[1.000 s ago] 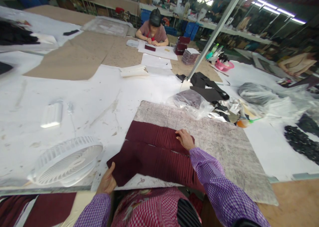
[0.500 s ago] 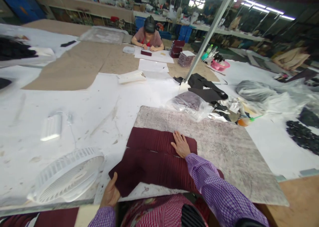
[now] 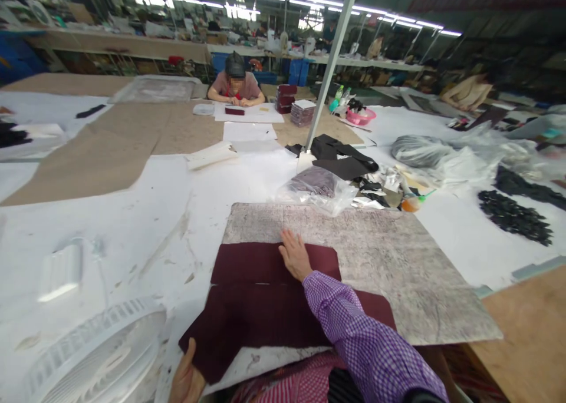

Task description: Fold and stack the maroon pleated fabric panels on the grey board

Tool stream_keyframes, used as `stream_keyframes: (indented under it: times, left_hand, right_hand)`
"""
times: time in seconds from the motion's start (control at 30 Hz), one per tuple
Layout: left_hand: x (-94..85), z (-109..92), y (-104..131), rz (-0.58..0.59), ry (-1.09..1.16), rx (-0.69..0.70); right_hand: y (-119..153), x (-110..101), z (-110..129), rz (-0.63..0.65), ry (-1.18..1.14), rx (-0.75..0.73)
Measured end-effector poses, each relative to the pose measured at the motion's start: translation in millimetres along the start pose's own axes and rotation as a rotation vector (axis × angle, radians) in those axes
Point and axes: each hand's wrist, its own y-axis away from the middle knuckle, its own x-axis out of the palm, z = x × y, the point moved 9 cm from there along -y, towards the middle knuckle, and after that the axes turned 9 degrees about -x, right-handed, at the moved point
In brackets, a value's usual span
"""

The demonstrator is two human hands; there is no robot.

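Fingers of the right hand lie spread flat on the maroon cloth, pressing its upper edge at centre frame. The left hand pinches the cloth's lower-left corner (thumb on top). The cloth rests on a grey board on the tabletop, a white fan at lower left.

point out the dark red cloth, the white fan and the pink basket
dark red cloth (image 3: 256,314), head view, middle of the near panel
white fan (image 3: 95,356), head view, on its grille
pink basket (image 3: 360,118), head view, on its front rim
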Motion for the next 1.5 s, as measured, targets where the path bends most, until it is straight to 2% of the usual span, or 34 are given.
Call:
stream_keyframes:
  times: [0.07, 0.13, 0.27, 0.47, 0.7, 0.9, 1.0, 1.07, 1.13, 1.23, 1.33, 1.4, 1.5]
  left_hand:
    - [-1.6, 0.3, 0.2, -0.007, 0.013, -0.004]
    - [-3.0, 0.0, 0.3, -0.022, 0.026, -0.005]
    - [-5.5, -1.0, 0.0, -0.064, 0.024, -0.008]
    - [-6.0, -0.8, -0.1, -0.088, -0.027, -0.001]
    - [2.3, -0.2, -1.7, -0.064, -0.117, 0.004]
    - [11.2, 2.6, -3.0, -0.131, -0.235, 0.038]
    - [19.4, 2.2, -5.2, -0.209, -0.327, 0.097]
    - [31.0, 0.1, -7.1, -0.275, -0.397, 0.147]
    - [48.6, -3.0, -10.0, -0.352, -0.466, 0.196]
    - [85.3, -6.1, -18.0, -0.461, -0.560, 0.250]
    - [127.5, 1.4, -31.8, -0.519, -0.642, 0.242]
    - [155.0, 12.5, -42.9, -0.507, -0.690, 0.208]
    - [186.7, 31.6, -56.6, -0.488, -0.744, 0.145]
  right_hand:
    - [17.4, -5.1, -33.7, -0.040, 0.036, 0.157]
    - [33.2, -1.0, -55.1, -0.042, 0.061, 0.248]
    - [51.9, 9.0, -71.5, -0.032, 0.090, 0.290]
    - [86.9, -2.3, -105.8, -0.079, 0.160, 0.378]
    - [104.0, -9.8, -119.6, -0.150, 0.193, 0.435]
    - [114.0, -39.2, -124.4, -0.207, 0.115, 0.479]
    - [108.1, -54.2, -107.3, -0.227, 0.011, 0.472]
    - [98.8, -61.1, -80.6, -0.221, -0.101, 0.424]
    - [88.2, -66.2, -41.5, -0.177, -0.264, 0.337]
    - [77.7, -79.0, 34.8, -0.035, -0.583, 0.147]
    - [76.3, -113.2, 105.2, 0.039, -0.830, -0.027]
    - [76.1, -143.0, 129.8, -0.013, -0.920, -0.058]
    - [79.1, -186.9, 132.0, -0.237, -1.068, -0.005]
